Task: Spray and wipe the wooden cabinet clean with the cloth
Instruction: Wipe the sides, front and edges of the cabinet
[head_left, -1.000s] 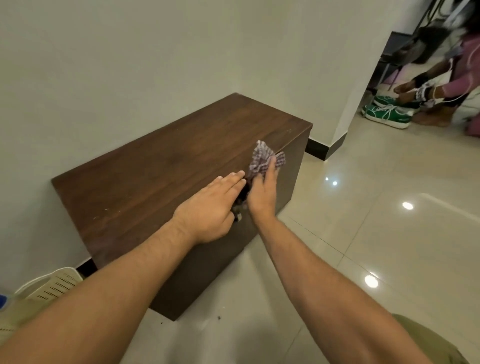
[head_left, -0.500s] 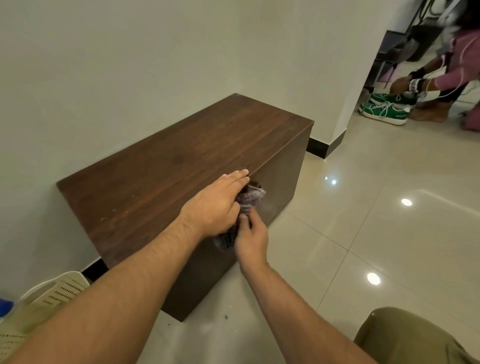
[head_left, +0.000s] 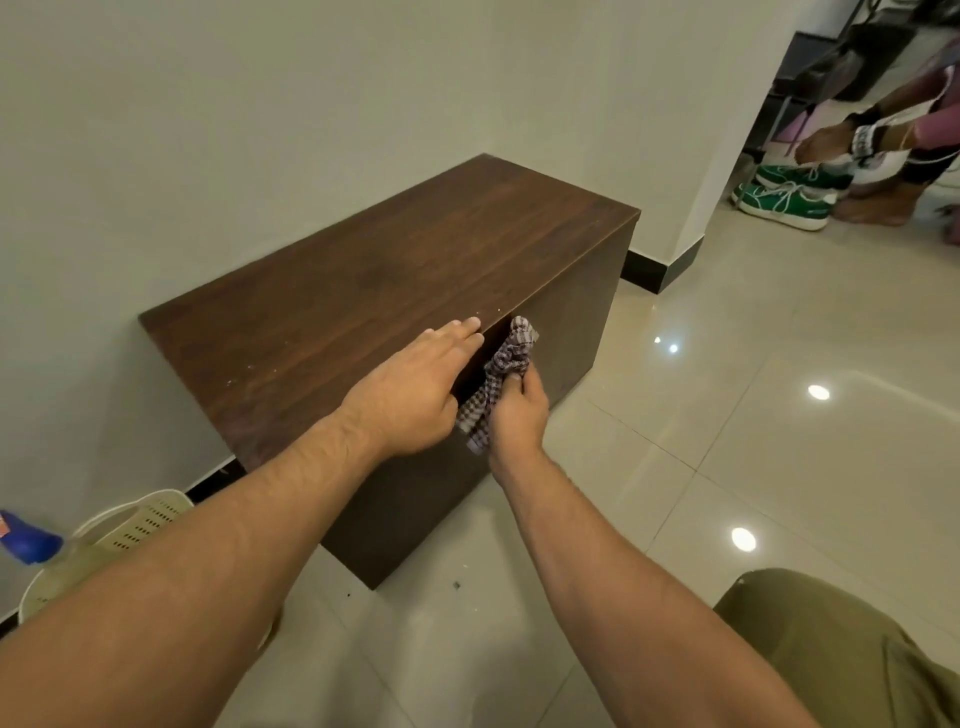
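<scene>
Wiping hand: right hand (head_left: 517, 415) closed around a bunched checked cloth (head_left: 498, 382), pressing it against the cabinet's front face just under the top edge.
Bracing hand: left hand (head_left: 415, 392) spread flat, palm down on the front edge of the cabinet top, fingers (head_left: 462, 332) straight and close together, holding nothing.
Cabinet: dark wooden cabinet (head_left: 363, 280) on the tiled floor (head_left: 779, 415), its back against the wall.
Cloth: upper end sticks up past the right thumb; lower end hangs between the two hands.
Hard to see: right fingertips hidden behind the cloth; blue object (head_left: 28, 540) at the left edge blurred and cut off, beside a pale plastic basket (head_left: 140, 525) partly behind the left forearm.
</scene>
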